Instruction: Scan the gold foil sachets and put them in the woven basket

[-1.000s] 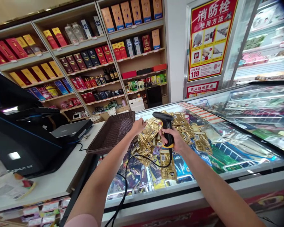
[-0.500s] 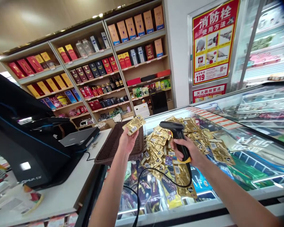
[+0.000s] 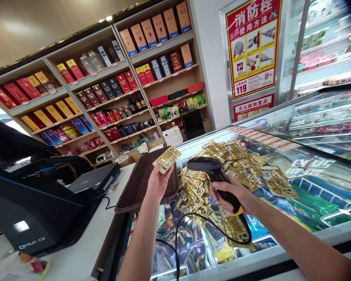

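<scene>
My left hand [image 3: 158, 182] pinches a gold foil packet [image 3: 167, 158] by its lower edge, barcode side facing up, above the right part of a brown woven basket [image 3: 140, 177]. In my right hand [image 3: 232, 191] is a black and yellow barcode scanner [image 3: 206, 164], its handle wrapped by my fingers and its head pointing left, toward the packet. The scanner's black cable [image 3: 206, 219] loops down over the glass. A heap of gold foil packets [image 3: 193, 191] lies under and around the scanner, partly hidden by it.
The packets rest on a glass-topped freezer [image 3: 193, 249] with colourful bags inside. On the left, a white counter [image 3: 76, 249] carries a black checkout terminal [image 3: 26, 207] and a grey laptop-like device [image 3: 95, 179]. Shelves [image 3: 102, 105] of boxes and bottles line the back wall.
The scanner has tilted, its head dropping and turning more to the left toward the packet. My left hand keeps the packet nearly in place. The whole view has shifted slightly.
</scene>
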`<state>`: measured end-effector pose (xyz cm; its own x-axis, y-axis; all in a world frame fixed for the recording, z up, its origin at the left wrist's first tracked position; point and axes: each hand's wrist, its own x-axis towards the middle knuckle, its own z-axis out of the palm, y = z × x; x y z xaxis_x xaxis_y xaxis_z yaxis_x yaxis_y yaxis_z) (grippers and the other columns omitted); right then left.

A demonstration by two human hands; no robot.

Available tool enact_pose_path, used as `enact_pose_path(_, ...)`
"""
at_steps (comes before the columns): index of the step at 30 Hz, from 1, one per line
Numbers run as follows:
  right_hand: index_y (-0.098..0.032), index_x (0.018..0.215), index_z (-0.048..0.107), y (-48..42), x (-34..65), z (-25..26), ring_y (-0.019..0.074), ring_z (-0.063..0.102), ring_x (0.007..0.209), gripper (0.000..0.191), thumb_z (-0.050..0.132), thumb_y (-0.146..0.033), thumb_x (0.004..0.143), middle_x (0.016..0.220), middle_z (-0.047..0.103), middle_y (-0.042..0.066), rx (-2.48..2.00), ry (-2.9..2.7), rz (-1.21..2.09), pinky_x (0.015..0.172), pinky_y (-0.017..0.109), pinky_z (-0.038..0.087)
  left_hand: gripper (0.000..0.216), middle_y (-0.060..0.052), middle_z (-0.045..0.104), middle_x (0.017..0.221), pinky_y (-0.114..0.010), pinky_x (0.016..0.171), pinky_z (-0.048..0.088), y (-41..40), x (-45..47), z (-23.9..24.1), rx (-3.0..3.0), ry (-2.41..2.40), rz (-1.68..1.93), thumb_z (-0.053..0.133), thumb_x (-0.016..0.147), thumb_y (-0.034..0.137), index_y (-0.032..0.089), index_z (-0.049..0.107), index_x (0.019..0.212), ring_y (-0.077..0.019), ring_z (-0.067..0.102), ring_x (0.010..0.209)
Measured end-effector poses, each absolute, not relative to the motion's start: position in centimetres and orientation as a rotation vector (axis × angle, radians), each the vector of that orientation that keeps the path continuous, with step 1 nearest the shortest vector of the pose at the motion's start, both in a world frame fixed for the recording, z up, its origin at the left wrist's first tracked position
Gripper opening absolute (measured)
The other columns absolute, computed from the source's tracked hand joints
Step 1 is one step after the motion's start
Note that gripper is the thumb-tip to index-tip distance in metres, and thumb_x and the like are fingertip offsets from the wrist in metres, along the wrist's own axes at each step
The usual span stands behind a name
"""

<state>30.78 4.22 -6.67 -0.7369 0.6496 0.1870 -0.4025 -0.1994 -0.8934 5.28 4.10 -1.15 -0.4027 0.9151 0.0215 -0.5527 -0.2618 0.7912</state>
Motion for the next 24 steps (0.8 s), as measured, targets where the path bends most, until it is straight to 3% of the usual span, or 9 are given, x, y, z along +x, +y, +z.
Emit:
enact_pose_path(7, -0.015, 0.067, 0.060, 4.2, 31.4, -6.5, 0.0058, 0.036, 0.030, 0.037, 0.064, -0.045, 0.090, 0.040, 0.046, -0.005, -0.239, -1.380, 2.032, 0.033, 0.018, 0.035, 0.021, -0.013, 0.070, 0.122, -0.041, 0.102, 0.055, 4.5, 5.6, -2.2, 0.656, 0.929, 1.813, 0.060, 0.094, 0.025, 0.014, 0.067, 0.111, -0.0260, 0.061, 0.123)
enact_pose_path(13, -0.016, 0.079, 0.060, 3.9, 31.6, -6.4, 0.0040, 0.040, 0.031, 0.029, 0.070, -0.042, 0.084, 0.063, 0.061, -0.001, -0.228, -1.301, 2.056, 0.031, 0.017, 0.035, 0.020, -0.013, 0.070, 0.124, -0.040, 0.101, 0.055, 4.7, 5.6, -2.5, 0.657, 0.946, 1.812, 0.059, 0.095, 0.025, 0.013, 0.067, 0.110, -0.0261, 0.060, 0.126)
enact_pose_path(20, -0.016, 0.067, 0.059, 4.0, 31.8, -6.4, 0.0049, 0.032, 0.029, 0.037, 0.064, -0.045, 0.089, 0.039, 0.041, -0.007, -0.217, -1.349, 2.099, 0.033, 0.017, 0.035, 0.019, -0.013, 0.071, 0.120, -0.040, 0.100, 0.057, 4.7, 5.8, -2.7, 0.657, 0.934, 1.810, 0.059, 0.094, 0.023, 0.014, 0.067, 0.109, -0.0256, 0.063, 0.121)
enact_pose_path(24, -0.016, 0.066, 0.059, 4.2, 31.9, -6.5, 0.0048, 0.033, 0.029, 0.037, 0.066, -0.046, 0.086, 0.045, 0.047, -0.005, -0.200, -1.305, 2.105, 0.031, 0.018, 0.033, 0.021, -0.015, 0.071, 0.117, -0.041, 0.095, 0.059, 4.7, 4.3, -1.7, 0.622, 0.933, 1.853, 0.056, 0.096, 0.022, 0.012, 0.066, 0.112, -0.0255, 0.066, 0.114)
